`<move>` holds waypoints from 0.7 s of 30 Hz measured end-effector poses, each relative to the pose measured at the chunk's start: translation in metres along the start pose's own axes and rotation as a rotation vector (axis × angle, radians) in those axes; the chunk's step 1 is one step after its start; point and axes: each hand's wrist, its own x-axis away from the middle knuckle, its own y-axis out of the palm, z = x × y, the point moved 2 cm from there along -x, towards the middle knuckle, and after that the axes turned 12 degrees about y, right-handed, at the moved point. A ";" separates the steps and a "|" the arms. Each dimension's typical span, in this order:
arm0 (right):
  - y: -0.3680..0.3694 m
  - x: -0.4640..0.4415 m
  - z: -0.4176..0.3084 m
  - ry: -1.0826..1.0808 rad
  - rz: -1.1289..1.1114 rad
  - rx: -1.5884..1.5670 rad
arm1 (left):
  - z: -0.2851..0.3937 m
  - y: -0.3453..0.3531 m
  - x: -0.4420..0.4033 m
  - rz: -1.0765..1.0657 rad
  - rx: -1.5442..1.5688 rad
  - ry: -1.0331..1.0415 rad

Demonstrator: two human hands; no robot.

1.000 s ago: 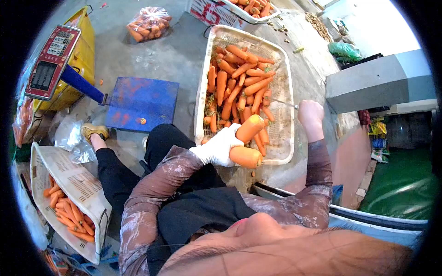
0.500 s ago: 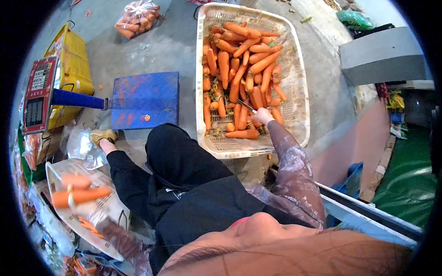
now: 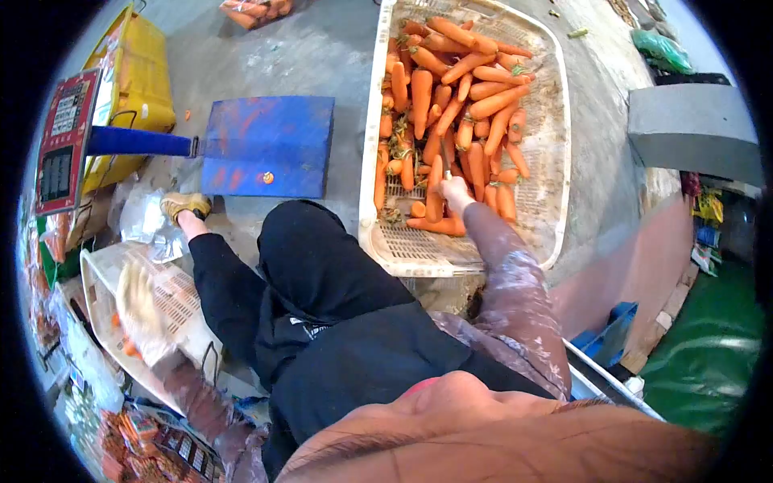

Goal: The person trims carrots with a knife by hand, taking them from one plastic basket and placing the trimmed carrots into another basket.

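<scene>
My left hand, in a pale glove, is held over a white crate at the left with its fingers stretched out. Nothing shows in it. Beside and partly under that hand, bits of orange carrot lie in the crate. My right hand is closed round a knife, its blade pointing away from me. It is low over the large white basket, close against an upright carrot. Many more carrots, some with green tops, are heaped in this basket.
A blue platform scale with a red display stands ahead to the left, a small carrot slice on its plate. Beyond it are a yellow crate and a bag of carrots. A grey block is at the right.
My left hand has let go of the carrots it held over the left crate and opened. The view has shifted, and the knife hand has moved slightly within the basket.
</scene>
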 end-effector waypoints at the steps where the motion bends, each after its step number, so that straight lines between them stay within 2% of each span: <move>1: -0.003 0.023 -0.016 0.025 -0.262 -0.262 | -0.006 0.069 0.003 -0.145 0.093 -0.031; 2: -0.019 0.049 -0.028 0.009 -0.329 -0.325 | -0.017 0.129 0.014 -0.269 -0.001 -0.032; 3: -0.031 0.068 -0.038 -0.035 -0.449 -0.381 | -0.018 0.205 0.034 -0.460 -0.283 0.018; 4: -0.041 0.090 -0.048 -0.068 -0.522 -0.422 | -0.040 0.243 0.051 -0.671 -0.284 0.101; 5: -0.049 0.113 -0.058 -0.102 -0.594 -0.466 | -0.031 0.296 0.075 -0.973 -0.458 0.404; 6: -0.057 0.138 -0.067 -0.103 -0.588 -0.462 | -0.047 0.328 0.090 -1.200 -0.604 0.805; 7: -0.063 0.164 -0.075 -0.084 -0.716 -0.576 | -0.069 0.357 0.109 -1.315 -0.592 0.918; 8: -0.065 0.180 -0.075 -0.064 -0.843 -0.691 | -0.074 0.383 0.126 -1.388 -0.596 1.130; 9: -0.065 0.182 -0.065 -0.074 -0.846 -0.790 | -0.078 0.401 0.140 -1.452 -0.594 1.344; 11: -0.067 0.237 -0.085 0.021 -0.726 -0.866 | -0.093 0.423 0.147 -1.478 -0.491 1.439; 12: -0.077 0.214 -0.076 0.041 -0.879 -0.836 | -0.098 0.425 0.145 -1.474 -0.439 1.444; 13: -0.082 0.195 -0.065 0.011 -1.037 -0.843 | -0.101 0.426 0.145 -1.466 -0.420 1.378; 15: -0.078 0.151 -0.063 -0.283 -0.867 -0.489 | -0.096 0.413 0.134 -1.386 -0.290 0.948; 16: -0.068 0.111 -0.046 -0.437 -0.617 -0.178 | -0.091 0.407 0.128 -1.315 -0.305 0.729; 17: -0.058 0.073 -0.026 -0.578 -0.357 0.133 | -0.100 0.401 0.127 -1.216 -0.167 0.359; 19: -0.051 0.048 0.007 -0.636 -0.102 0.805 | -0.107 0.394 0.119 -1.024 -0.013 0.188; 21: -0.024 -0.009 0.057 -0.617 0.012 1.106 | -0.108 0.389 0.110 -0.949 0.108 0.049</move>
